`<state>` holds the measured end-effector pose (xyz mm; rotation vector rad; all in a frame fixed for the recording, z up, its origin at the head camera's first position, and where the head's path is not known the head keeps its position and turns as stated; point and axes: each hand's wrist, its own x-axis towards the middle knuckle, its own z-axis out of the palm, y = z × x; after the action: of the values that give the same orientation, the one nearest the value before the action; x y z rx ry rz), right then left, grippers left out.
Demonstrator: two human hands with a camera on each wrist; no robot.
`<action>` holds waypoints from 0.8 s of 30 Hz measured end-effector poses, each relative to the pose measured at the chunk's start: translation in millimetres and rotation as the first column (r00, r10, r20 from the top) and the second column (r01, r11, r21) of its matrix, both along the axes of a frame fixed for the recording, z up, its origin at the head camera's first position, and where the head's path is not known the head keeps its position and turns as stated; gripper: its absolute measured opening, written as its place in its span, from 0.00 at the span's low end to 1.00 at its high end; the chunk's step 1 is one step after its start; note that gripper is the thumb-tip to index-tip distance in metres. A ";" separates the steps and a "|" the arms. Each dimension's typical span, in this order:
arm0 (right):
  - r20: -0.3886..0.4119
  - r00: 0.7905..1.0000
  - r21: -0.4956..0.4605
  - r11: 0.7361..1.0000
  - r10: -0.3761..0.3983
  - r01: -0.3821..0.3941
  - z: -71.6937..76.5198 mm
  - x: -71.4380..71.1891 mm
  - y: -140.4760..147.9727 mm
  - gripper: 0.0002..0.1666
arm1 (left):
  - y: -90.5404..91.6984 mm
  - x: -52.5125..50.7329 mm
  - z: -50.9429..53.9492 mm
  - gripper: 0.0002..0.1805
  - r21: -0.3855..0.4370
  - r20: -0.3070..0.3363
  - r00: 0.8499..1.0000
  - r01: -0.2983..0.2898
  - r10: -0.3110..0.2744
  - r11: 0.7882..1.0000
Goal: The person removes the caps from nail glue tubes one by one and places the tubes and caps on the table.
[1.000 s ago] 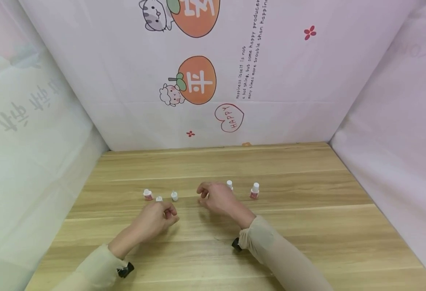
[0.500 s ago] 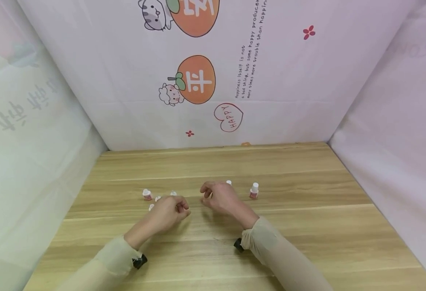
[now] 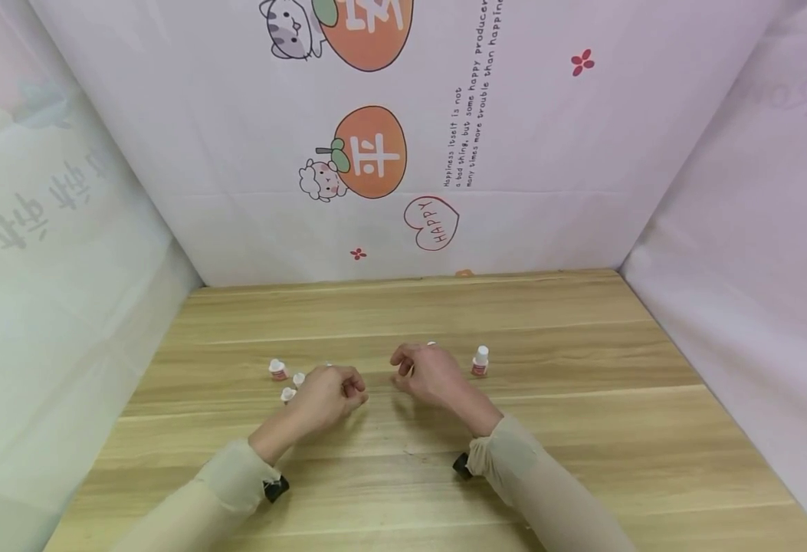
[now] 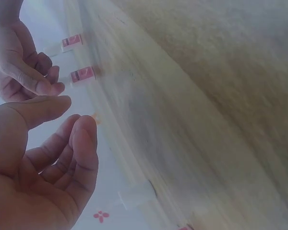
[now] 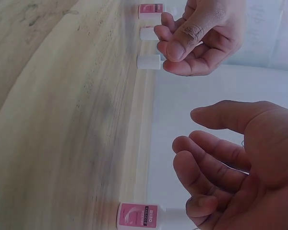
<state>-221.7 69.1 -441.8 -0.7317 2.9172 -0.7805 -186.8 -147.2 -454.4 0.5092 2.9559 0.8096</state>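
Bottle (image 3: 480,362) upright near the right hand (image 3: 434,375)

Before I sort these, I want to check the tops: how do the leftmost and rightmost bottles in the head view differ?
The rightmost bottle carries a tall white cap; the leftmost bottle ends in a shorter, stubbier top. The leftmost bottle also looks shorter overall than the rightmost bottle. A small white piece sits close to the leftmost bottle; the rightmost bottle has none beside it. Both stand on the table, white with a pinkish-red label.
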 end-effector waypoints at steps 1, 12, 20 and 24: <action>0.001 1.000 0.001 1.000 -0.005 0.005 -0.2 0.3 1.1 0.13 | 1.1 -0.7 -0.1 0.04 -0.002 -0.001 1.000 0.001 -0.001 1.000; 0.024 0.997 -0.020 0.997 -0.077 0.077 4.2 2.8 14.4 0.13 | 13.0 -5.5 -0.3 0.04 -0.011 0.040 0.999 -0.024 0.024 1.000; 0.026 0.993 -0.052 0.992 -0.117 0.118 5.8 2.1 24.3 0.14 | 20.5 -9.7 -1.9 0.04 -0.007 0.034 0.999 -0.005 0.006 1.000; 0.015 0.990 -0.070 0.988 -0.137 0.138 6.6 0.1 28.6 0.13 | 23.7 -11.6 -2.4 0.03 0.000 0.044 0.999 0.000 0.000 1.000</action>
<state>-221.6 97.7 -435.1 -0.5333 2.9698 -0.9005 -198.5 -123.4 -456.7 0.4850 2.9153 0.8096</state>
